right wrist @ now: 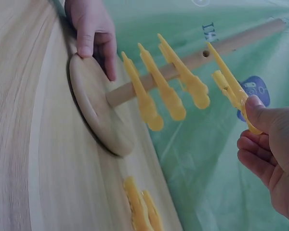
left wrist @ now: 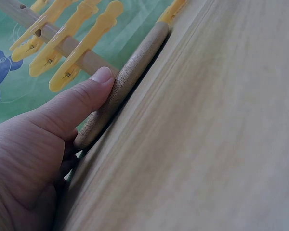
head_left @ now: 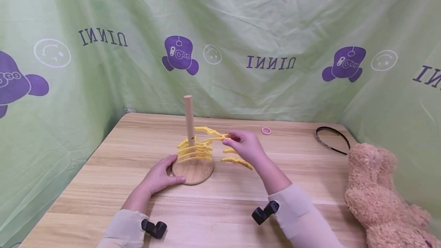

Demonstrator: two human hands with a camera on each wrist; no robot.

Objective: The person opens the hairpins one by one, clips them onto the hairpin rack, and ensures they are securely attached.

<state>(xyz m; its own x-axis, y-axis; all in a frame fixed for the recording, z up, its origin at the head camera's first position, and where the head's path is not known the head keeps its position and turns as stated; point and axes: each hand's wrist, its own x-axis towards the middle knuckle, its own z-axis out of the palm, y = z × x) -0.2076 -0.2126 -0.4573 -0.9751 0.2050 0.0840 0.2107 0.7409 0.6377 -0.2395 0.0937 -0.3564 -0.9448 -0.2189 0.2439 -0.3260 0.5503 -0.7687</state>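
A wooden post (head_left: 189,116) rises from a round wooden base (head_left: 193,176) on the table. My left hand (head_left: 158,177) grips the left rim of that base, thumb (left wrist: 89,94) on its top. Several yellow hair clips (right wrist: 149,106) are fixed across the lower post, one above another. Between thumb and fingers, my right hand (head_left: 246,146) pinches the end of another yellow hair clip (right wrist: 233,89). Its two arms are spread apart and point toward the post, above the fixed clips. Loose yellow clips (head_left: 237,161) lie on the table below the right hand.
A pink ring (head_left: 266,134) lies toward the table's back edge. Farther right is a dark headband (head_left: 327,147). A fluffy brown plush toy (head_left: 375,194) sits at the right side. Green printed cloth (head_left: 227,91) hangs behind and beside the wooden table (head_left: 206,217).
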